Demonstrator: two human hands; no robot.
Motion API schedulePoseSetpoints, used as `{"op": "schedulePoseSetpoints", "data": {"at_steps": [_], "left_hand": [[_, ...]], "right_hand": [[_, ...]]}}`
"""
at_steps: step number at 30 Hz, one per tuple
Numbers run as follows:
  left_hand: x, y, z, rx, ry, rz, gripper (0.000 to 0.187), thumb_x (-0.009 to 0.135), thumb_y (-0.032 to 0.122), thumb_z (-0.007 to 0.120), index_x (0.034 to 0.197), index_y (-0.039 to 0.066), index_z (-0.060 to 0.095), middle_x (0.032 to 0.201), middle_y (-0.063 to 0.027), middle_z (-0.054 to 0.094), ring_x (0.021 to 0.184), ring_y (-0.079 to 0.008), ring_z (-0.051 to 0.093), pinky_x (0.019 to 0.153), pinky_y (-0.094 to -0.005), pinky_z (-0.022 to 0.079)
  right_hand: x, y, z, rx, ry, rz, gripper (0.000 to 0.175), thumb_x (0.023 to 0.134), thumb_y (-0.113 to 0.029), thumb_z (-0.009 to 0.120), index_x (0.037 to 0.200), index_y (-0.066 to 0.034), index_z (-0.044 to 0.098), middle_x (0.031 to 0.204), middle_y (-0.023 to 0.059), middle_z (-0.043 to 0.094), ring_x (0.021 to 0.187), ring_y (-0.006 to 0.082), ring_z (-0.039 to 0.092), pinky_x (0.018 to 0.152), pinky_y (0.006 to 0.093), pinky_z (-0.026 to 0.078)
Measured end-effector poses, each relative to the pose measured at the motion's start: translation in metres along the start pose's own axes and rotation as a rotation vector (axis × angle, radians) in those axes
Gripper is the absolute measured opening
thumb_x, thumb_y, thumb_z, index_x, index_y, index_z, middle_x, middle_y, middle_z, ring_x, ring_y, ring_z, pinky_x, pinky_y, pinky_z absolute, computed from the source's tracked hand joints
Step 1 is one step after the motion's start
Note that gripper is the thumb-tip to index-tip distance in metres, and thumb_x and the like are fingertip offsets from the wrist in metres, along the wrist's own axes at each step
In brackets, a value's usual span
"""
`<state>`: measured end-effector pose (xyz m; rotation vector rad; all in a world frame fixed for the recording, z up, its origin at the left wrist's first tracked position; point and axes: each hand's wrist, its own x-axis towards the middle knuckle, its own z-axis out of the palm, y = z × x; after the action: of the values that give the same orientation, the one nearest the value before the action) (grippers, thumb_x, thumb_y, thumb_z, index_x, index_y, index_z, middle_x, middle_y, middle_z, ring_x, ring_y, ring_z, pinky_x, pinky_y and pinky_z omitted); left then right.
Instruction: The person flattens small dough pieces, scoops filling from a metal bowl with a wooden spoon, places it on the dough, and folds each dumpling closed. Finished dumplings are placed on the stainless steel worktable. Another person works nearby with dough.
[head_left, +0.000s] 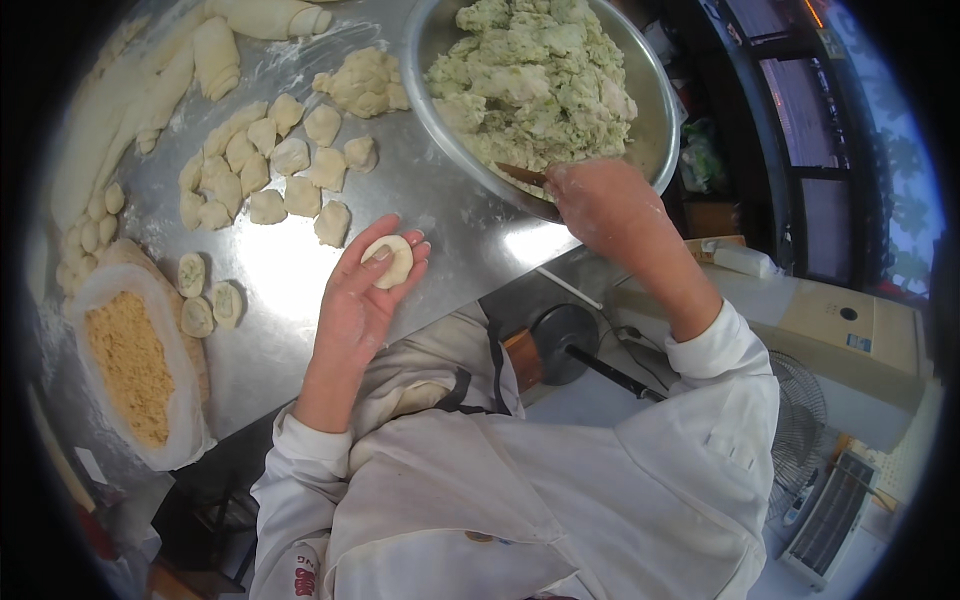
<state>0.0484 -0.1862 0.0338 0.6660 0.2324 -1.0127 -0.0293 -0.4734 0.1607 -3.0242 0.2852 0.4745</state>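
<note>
In my left hand (367, 285) lies a small round dough wrapper (396, 264), with the thumb resting on its face and the fingers beneath. My right hand (604, 199) grips a brown spatula (521, 174), apparently wooden, at the near rim of a large steel bowl (664, 97). The tool's tip touches or nearly touches a heap of pale green-flecked filling (540, 82) inside. Flattened dough pieces (302, 196) lie on the steel table beyond my left hand. Three oval pieces with greenish filling showing (227, 304) sit to its left.
A plastic-lined bag of yellow crumbs (131, 360) stands at the table's left edge. Rolled dough (215, 56), a lumpy dough mass (365, 82) and small dough balls (90, 232) occupy the far and left sides. A fan (795, 420) stands on the floor at right.
</note>
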Motion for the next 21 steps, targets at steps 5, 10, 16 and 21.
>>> {"op": "schedulePoseSetpoints", "data": {"at_steps": [5,10,16,21], "left_hand": [[0.003,-0.003,-0.001,-0.137,-0.097,-0.027,0.045,0.106,0.014,0.055,0.145,-0.007,0.051,0.141,-0.0251,0.06,0.131,-0.0339,0.06,0.114,-0.0437,0.048],[0.014,-0.004,0.013,-0.158,-0.124,-0.08,0.044,0.111,0.022,0.049,0.144,-0.008,0.05,0.14,-0.0256,0.06,0.129,-0.0342,0.061,0.111,-0.0431,0.05],[0.03,-0.005,0.038,-0.236,-0.165,-0.076,0.047,0.115,0.034,0.044,0.138,-0.006,0.052,0.14,-0.0252,0.059,0.13,-0.0354,0.06,0.112,-0.0443,0.05],[0.024,-0.003,0.047,-0.325,-0.153,-0.007,0.047,0.116,0.036,0.042,0.139,-0.005,0.048,0.136,-0.0229,0.059,0.129,-0.0346,0.058,0.113,-0.0454,0.048]], "right_hand": [[-0.005,0.019,0.009,0.235,0.123,-0.068,0.017,0.097,-0.016,0.064,0.094,-0.0001,0.071,0.082,0.0236,0.067,0.081,0.0448,0.066,0.074,0.0519,0.051],[-0.023,0.021,0.0,0.567,0.024,0.111,0.021,0.102,-0.018,0.065,0.095,0.0,0.072,0.067,0.0101,0.063,0.062,0.0225,0.06,0.06,0.0367,0.047],[-0.051,-0.032,0.033,0.938,0.202,0.392,0.02,0.099,-0.015,0.071,0.115,-0.0026,0.075,0.076,0.0078,0.068,0.066,0.0191,0.066,0.063,0.0316,0.052],[-0.048,-0.09,0.095,0.539,0.634,0.044,0.035,0.097,-0.009,0.069,0.131,-0.0109,0.071,0.099,0.011,0.074,0.079,0.0331,0.071,0.067,0.0396,0.058]]}}
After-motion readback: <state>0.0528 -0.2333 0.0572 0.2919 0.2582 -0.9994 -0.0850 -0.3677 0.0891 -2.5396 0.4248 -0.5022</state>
